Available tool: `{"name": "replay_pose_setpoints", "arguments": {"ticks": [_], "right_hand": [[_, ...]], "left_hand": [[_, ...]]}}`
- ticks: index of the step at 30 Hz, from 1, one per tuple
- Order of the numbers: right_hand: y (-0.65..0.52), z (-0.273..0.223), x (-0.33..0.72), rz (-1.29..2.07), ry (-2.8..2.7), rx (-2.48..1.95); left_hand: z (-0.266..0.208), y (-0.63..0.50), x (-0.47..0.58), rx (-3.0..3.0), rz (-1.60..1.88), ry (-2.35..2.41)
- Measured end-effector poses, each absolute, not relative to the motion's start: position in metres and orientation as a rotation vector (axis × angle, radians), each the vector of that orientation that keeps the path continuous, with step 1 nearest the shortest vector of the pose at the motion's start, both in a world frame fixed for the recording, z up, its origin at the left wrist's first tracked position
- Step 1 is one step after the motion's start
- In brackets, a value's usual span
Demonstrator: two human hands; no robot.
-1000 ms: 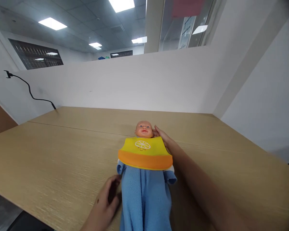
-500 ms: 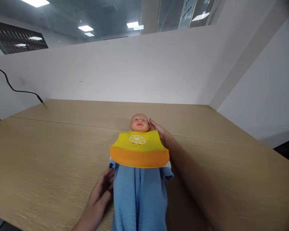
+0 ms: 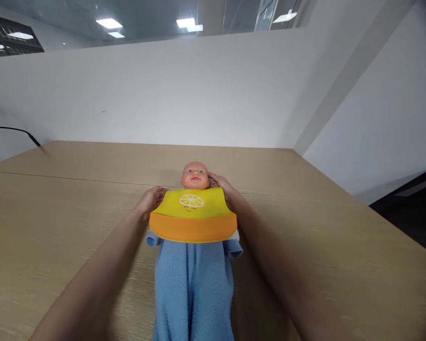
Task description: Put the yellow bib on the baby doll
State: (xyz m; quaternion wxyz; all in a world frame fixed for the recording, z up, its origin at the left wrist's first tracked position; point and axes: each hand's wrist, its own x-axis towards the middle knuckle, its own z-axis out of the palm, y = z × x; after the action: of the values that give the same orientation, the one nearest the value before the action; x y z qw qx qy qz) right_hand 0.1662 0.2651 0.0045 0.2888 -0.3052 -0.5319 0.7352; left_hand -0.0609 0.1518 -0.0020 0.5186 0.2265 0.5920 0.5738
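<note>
A baby doll (image 3: 195, 175) with a bald head lies on its back on the table, face up. It wears a blue fleece outfit (image 3: 193, 284). Over its chest is a yellow bib (image 3: 191, 201) with a white citrus slice print and an orange pocket (image 3: 192, 228) along the bottom. My left hand (image 3: 152, 199) is at the bib's upper left edge, fingers stretched toward the doll's shoulder, tips partly hidden by the bib. On the other side, my right hand (image 3: 223, 185) lies beside the doll's neck, fingers extended and apart; the bib covers part of it.
The light wooden table (image 3: 74, 213) has a seam running across it behind the doll. A white wall (image 3: 170, 94) rises at the back, with glass above it. A black cable (image 3: 12, 128) comes down at the far left. Something dark (image 3: 415, 203) stands beyond the right edge.
My left hand has moved up from beside the doll's left-side sleeve to the bib's upper edge. My right hand stays by the neck. The whole view has shifted slightly.
</note>
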Motion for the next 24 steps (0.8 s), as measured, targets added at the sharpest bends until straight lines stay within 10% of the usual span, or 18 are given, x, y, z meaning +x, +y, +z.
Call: {"name": "replay_pose_setpoints", "arguments": {"ticks": [9, 24], "right_hand": [[0.293, -0.005, 0.203, 1.341, -1.691, -1.107], [0.26, 0.016, 0.208, 1.493, -1.923, -1.225]], "left_hand": [[0.014, 0.19, -0.055, 0.796, 1.1, 1.42], [0.024, 0.197, -0.041, 1.034, 1.01, 1.641]]}}
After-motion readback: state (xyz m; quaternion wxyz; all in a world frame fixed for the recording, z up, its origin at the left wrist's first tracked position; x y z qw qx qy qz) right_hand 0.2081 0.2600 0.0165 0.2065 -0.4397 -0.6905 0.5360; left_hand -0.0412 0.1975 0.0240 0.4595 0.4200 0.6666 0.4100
